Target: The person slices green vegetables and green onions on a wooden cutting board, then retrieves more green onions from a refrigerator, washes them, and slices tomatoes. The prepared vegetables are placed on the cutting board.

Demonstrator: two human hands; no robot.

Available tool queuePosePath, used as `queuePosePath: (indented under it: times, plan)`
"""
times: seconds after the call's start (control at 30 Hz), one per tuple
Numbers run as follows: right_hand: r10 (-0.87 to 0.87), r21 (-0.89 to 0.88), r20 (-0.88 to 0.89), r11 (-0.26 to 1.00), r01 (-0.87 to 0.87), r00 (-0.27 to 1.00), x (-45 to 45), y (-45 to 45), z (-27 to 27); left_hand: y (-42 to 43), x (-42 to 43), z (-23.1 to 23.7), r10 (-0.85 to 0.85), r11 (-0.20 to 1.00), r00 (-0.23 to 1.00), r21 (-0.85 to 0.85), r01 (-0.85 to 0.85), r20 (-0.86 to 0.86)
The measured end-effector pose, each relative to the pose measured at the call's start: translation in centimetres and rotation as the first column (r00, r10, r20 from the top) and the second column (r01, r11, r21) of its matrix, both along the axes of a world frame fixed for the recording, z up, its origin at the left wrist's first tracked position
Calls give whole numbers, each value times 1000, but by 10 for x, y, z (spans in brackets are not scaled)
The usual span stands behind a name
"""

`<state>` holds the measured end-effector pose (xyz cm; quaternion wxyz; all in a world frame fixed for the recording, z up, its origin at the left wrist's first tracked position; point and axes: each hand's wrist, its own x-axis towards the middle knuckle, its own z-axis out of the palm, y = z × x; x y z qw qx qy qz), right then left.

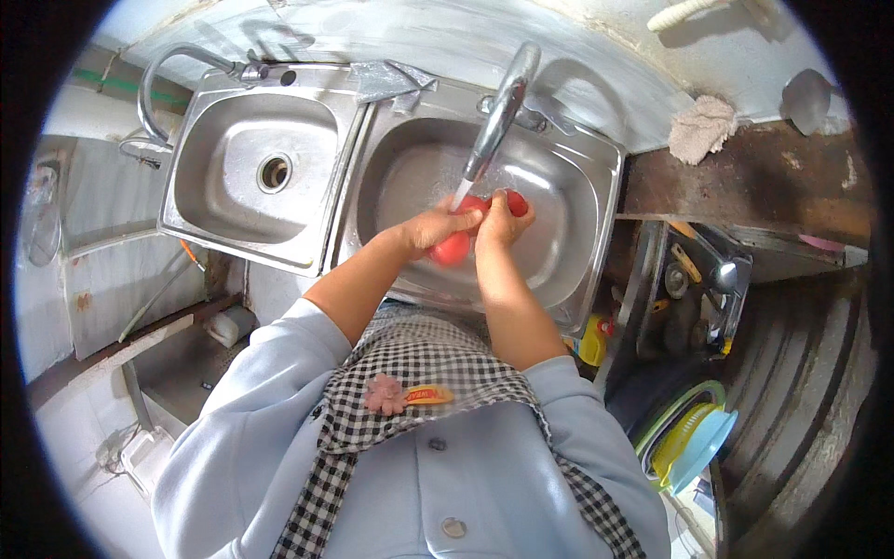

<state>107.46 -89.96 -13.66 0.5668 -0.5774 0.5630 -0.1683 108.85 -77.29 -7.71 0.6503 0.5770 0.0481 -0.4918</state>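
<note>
Over the right-hand steel sink basin (559, 258), both of my hands are wrapped around smooth red tomatoes. My left hand (441, 227) grips a tomato (450, 249) that bulges out below its fingers. In my right hand (504, 222) is another tomato (517, 203), partly covered by the fingers. A further red tomato (473, 204) shows between the hands; which hand bears it I cannot tell. Water (461, 194) runs from the chrome faucet (499, 119) onto the left fingers and the tomato there.
The second sink basin (241, 189) adjoins on the left, with its own curved faucet (147, 91). A crumpled plastic bag (391, 80) lies on the rim between them. To the right are a rag (702, 129), a rack of utensils (691, 286) and stacked plastic baskets (688, 440).
</note>
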Motion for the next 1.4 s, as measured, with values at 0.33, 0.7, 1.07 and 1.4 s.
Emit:
queuePosePath:
  times: [0.33, 0.7, 1.07, 1.4]
  plan:
    - [-88, 789, 459, 498, -361, 884, -15, -36, -6, 29, 22, -40, 289, 792, 769, -309, -527, -570]
    - [414, 720, 441, 367, -589, 797, 25, 38, 19, 106, 1, -2, 513, 843, 790, 22, -538, -335]
    - [45, 718, 468, 564, -409, 883, -35, -79, -9, -16, 8, -38, 182, 924, 803, -181, -337, -567]
    - [536, 307, 329, 718, -624, 778, -28, -30, 59, 23, 37, -36, 319, 926, 807, -16, -376, -496]
